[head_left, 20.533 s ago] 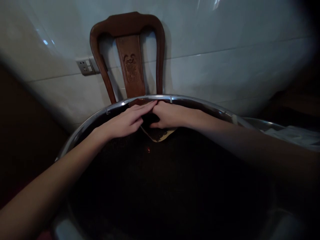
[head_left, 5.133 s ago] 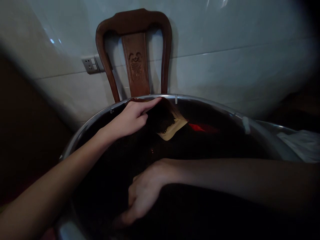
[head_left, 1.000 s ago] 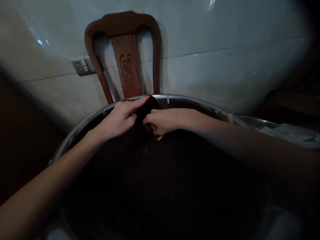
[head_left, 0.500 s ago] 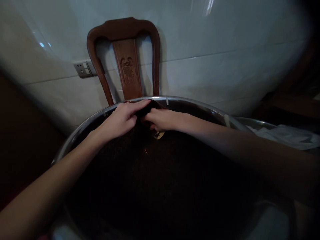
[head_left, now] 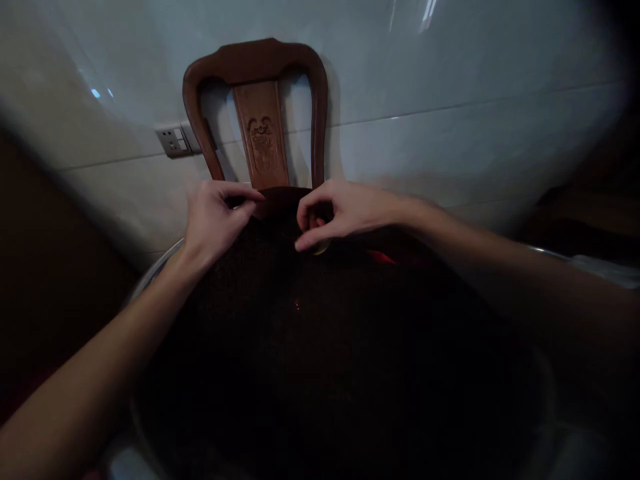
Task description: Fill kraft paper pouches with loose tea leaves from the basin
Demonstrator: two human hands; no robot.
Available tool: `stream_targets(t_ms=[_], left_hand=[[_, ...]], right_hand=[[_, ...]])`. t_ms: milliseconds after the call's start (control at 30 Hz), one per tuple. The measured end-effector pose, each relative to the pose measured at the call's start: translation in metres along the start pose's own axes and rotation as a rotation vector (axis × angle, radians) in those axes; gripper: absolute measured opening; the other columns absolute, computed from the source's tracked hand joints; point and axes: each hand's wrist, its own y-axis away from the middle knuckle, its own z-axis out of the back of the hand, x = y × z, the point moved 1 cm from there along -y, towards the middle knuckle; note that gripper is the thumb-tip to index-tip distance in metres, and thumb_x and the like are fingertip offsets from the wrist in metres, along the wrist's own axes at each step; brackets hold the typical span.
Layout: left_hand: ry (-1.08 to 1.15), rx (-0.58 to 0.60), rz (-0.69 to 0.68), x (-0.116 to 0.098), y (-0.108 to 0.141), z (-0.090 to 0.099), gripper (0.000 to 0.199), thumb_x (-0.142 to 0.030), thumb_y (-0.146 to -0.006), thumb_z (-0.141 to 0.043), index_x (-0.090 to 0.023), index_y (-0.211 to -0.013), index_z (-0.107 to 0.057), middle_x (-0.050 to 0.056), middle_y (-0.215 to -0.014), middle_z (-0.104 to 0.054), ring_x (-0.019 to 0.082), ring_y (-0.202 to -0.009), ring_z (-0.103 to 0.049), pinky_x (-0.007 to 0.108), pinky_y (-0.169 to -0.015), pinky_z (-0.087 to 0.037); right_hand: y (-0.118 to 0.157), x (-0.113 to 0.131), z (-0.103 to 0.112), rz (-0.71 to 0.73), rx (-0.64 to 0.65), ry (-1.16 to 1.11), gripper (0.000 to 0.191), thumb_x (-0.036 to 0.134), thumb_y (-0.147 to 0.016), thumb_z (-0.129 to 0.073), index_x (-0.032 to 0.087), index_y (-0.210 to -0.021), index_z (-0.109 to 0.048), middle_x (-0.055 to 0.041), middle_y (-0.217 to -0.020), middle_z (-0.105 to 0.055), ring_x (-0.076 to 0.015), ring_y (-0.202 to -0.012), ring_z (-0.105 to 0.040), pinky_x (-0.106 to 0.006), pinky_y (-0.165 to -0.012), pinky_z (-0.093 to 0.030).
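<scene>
A very dark sheet-like covering [head_left: 300,347] spreads over a round surface with a metal rim [head_left: 155,263]. My left hand [head_left: 213,217] pinches the far edge of the covering between thumb and fingers, lifted in front of the chair. To its right, my right hand [head_left: 335,210] curls over the same edge with thumb and fingers bent; what lies between its fingers is too dark to make out. A small yellowish patch [head_left: 321,248] shows just under the right hand. Small red glints lie on the dark surface.
Behind the far edge stands a carved wooden chair [head_left: 260,133] against a pale tiled wall [head_left: 425,153]. A socket plate [head_left: 173,141] is on the wall left of the chair. Whitish crumpled material [head_left: 605,269] lies at the right edge.
Both hands have risen; the left has moved left and the right slightly right, so they are farther apart. The covering's far edge is lifted and hides more of the metal rim.
</scene>
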Motion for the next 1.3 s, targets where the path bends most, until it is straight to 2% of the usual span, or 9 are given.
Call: stream_targets(t_ms=[167,433,533,600,700,867,933,1133,1300], left_hand=[[0.005,-0.075,0.058,0.005,-0.004,0.001,0.016,-0.013,-0.072,-0.059,-0.017,-0.078,-0.074,0.001,-0.075,-0.071,0.018,-0.071,-0.066,0.030,-0.066,-0.054],[-0.080,-0.236,0.009,-0.011,-0.004,0.020,0.011,-0.023,-0.081,-0.060,-0.020,-0.083,-0.071,-0.004,-0.077,-0.069,0.015,-0.072,-0.063,0.032,-0.072,-0.054],[0.015,-0.305,-0.047,-0.011,-0.004,0.022,0.013,-0.021,-0.086,-0.057,-0.017,-0.093,-0.068,-0.005,-0.089,-0.069,0.014,-0.083,-0.062,0.032,-0.081,-0.052],[0.072,-0.222,-0.062,-0.007,-0.005,0.019,0.017,-0.020,-0.087,-0.056,-0.016,-0.100,-0.066,-0.003,-0.096,-0.069,0.015,-0.088,-0.062,0.032,-0.083,-0.052],[0.079,0.041,-0.142,-0.003,-0.007,0.011,0.022,-0.022,-0.089,-0.053,-0.018,-0.105,-0.066,0.000,-0.108,-0.068,0.019,-0.100,-0.062,0.034,-0.089,-0.050],[-0.053,0.339,-0.320,-0.006,-0.004,0.008,0.042,-0.041,-0.086,-0.059,-0.022,-0.123,-0.058,0.006,-0.119,-0.064,0.025,-0.105,-0.059,0.040,-0.093,-0.045],[-0.094,0.368,-0.367,-0.005,-0.004,0.009,0.055,-0.046,-0.079,-0.067,-0.021,-0.126,-0.055,0.008,-0.114,-0.064,0.025,-0.098,-0.061,0.038,-0.087,-0.048],[-0.107,0.284,-0.466,0.008,-0.008,0.007,0.017,-0.034,-0.083,-0.065,-0.019,-0.077,-0.064,0.004,-0.078,-0.065,0.019,-0.078,-0.060,0.033,-0.074,-0.048],[-0.110,0.256,-0.472,0.008,-0.008,0.008,0.013,-0.032,-0.083,-0.066,-0.019,-0.080,-0.065,0.004,-0.079,-0.066,0.020,-0.080,-0.060,0.035,-0.076,-0.048]], right_hand=[[-0.002,0.005,0.002,0.043,0.049,0.265,0.020,0.033,-0.068,-0.074,0.016,-0.078,-0.069,-0.0008,-0.073,-0.060,-0.0125,-0.068,-0.053,-0.028,-0.065,-0.040],[0.007,0.007,0.010,0.100,-0.512,0.436,0.029,0.026,-0.092,-0.039,0.015,-0.105,-0.062,-0.0104,-0.104,-0.059,-0.0220,-0.105,-0.050,-0.035,-0.087,-0.040],[0.007,0.011,0.006,-0.010,-0.590,0.432,0.032,0.030,-0.094,-0.034,0.018,-0.113,-0.057,-0.0099,-0.111,-0.058,-0.0251,-0.111,-0.047,-0.039,-0.091,-0.038],[0.004,0.009,0.001,-0.066,-0.548,0.417,0.032,0.031,-0.094,-0.035,0.019,-0.116,-0.055,-0.0100,-0.114,-0.057,-0.0269,-0.110,-0.048,-0.041,-0.090,-0.038],[-0.001,-0.001,-0.006,-0.050,-0.507,0.406,0.030,0.029,-0.093,-0.037,0.016,-0.113,-0.055,-0.0112,-0.110,-0.059,-0.0260,-0.104,-0.052,-0.039,-0.086,-0.039],[-0.005,-0.027,-0.009,0.075,-0.620,0.332,0.020,0.029,-0.089,-0.047,0.017,-0.099,-0.059,-0.0085,-0.096,-0.064,-0.0221,-0.090,-0.057,-0.036,-0.080,-0.041],[-0.005,-0.033,-0.009,0.127,-0.662,0.303,0.020,0.033,-0.088,-0.050,0.017,-0.094,-0.060,-0.0070,-0.091,-0.064,-0.0204,-0.084,-0.058,-0.034,-0.077,-0.042],[0.000,-0.029,-0.007,0.172,-0.802,0.148,0.030,0.040,-0.092,-0.041,0.018,-0.087,-0.062,-0.0037,-0.078,-0.063,-0.0151,-0.072,-0.057,-0.031,-0.071,-0.042],[-0.002,-0.029,-0.004,0.105,-0.825,0.090,0.027,0.038,-0.091,-0.045,0.018,-0.087,-0.063,-0.0023,-0.071,-0.063,-0.0132,-0.062,-0.054,-0.030,-0.064,-0.042]])
